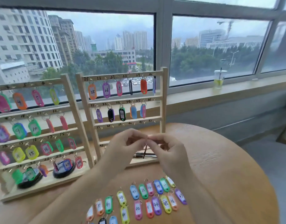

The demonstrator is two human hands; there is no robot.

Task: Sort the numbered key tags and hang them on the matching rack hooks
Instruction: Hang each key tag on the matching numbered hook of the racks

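Loose key tags lined up for sorting; left hand and right hand pinching a dark tag by its ring, readied for right rack.

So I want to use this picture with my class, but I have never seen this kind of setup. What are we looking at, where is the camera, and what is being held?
There is no machine here: a person wears one camera on the head, looking down at both bare hands. The left hand and right hand pinch a dark key tag, seen edge-on, between their fingertips. Behind stand two wooden racks, the left rack and right rack, with numbered hooks, many already holding coloured tags. More loose tags lie in rows on the round wooden table. A drink cup sits on the windowsill.
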